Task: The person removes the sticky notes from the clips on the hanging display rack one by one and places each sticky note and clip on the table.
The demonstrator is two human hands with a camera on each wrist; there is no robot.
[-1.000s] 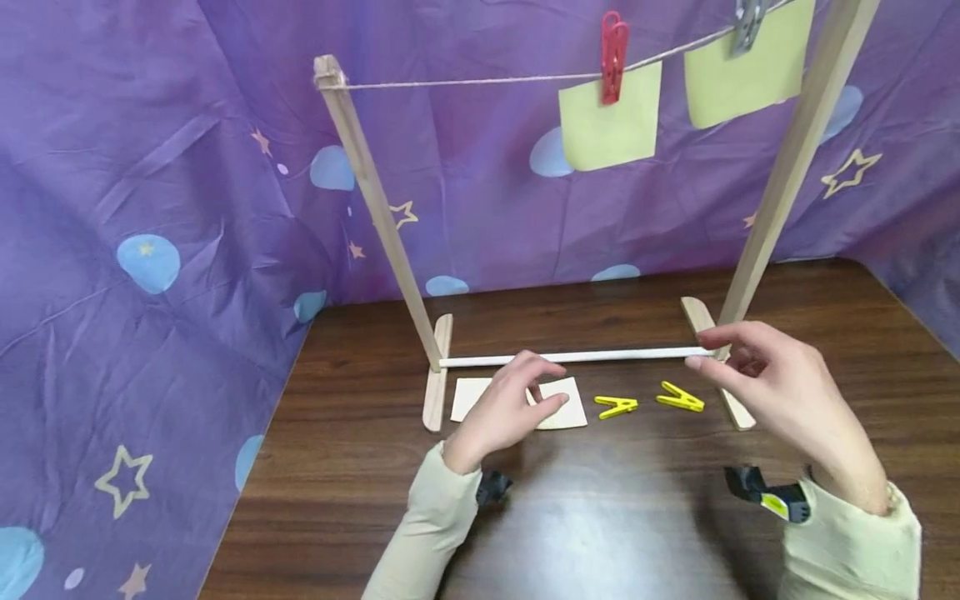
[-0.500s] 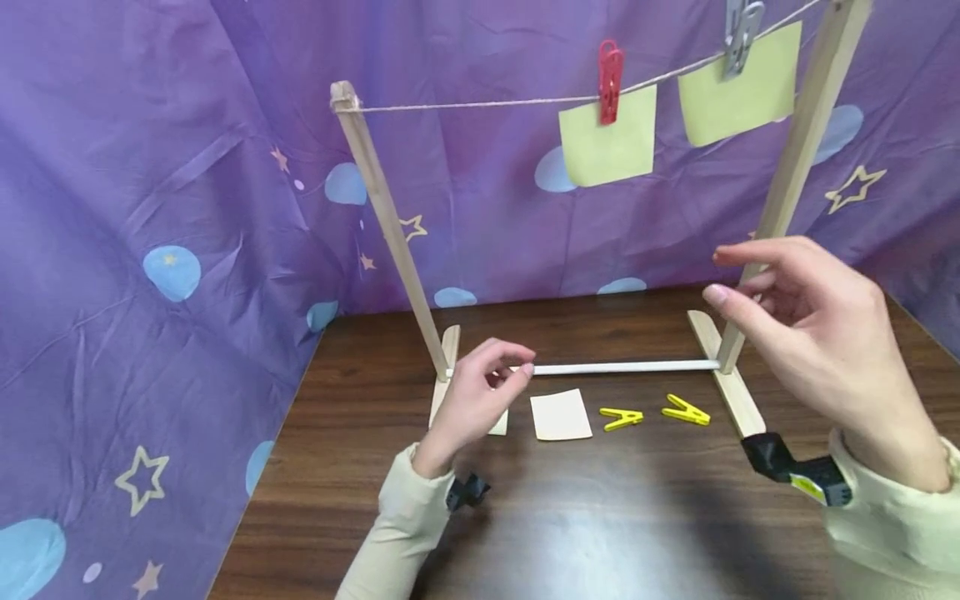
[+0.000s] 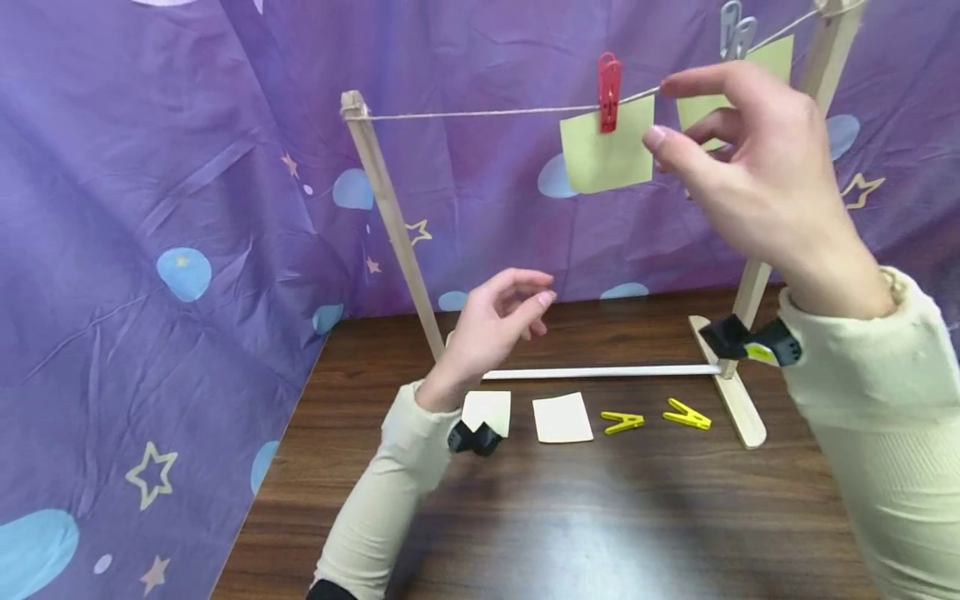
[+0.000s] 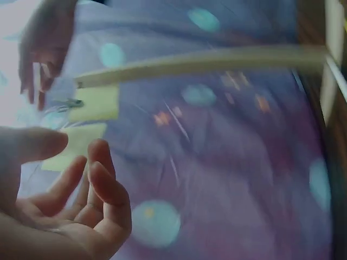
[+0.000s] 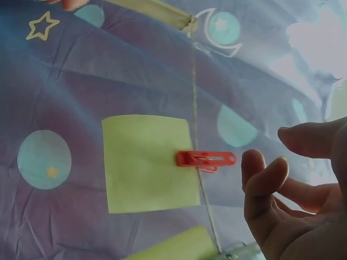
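Note:
My right hand (image 3: 757, 162) is raised close to the string (image 3: 480, 112), thumb and fingers apart with nothing between them. A red clothespin (image 3: 609, 93) there holds a yellow-green paper note (image 3: 607, 162). In the right wrist view the fingers lie a short gap from that red clothespin (image 5: 209, 158). A grey clothespin (image 3: 737, 33) with a second yellow-green note (image 3: 772, 60) is partly covered by my right hand. Lower down, my left hand (image 3: 491, 329) hovers above the white bar (image 3: 600, 372), fingers loosely bent and holding nothing.
Two pale notes (image 3: 562, 418) lie on the wooden table (image 3: 585, 517), beside a yellow clothespin (image 3: 622, 422) and another yellow clothespin (image 3: 687, 414). Wooden posts (image 3: 393, 217) carry the string on both sides. A purple patterned cloth (image 3: 247, 208) hangs behind.
My right hand has risen from near the right post's foot up to the string. My left hand has lifted from over the pale notes to above the bar. The view has tilted up slightly.

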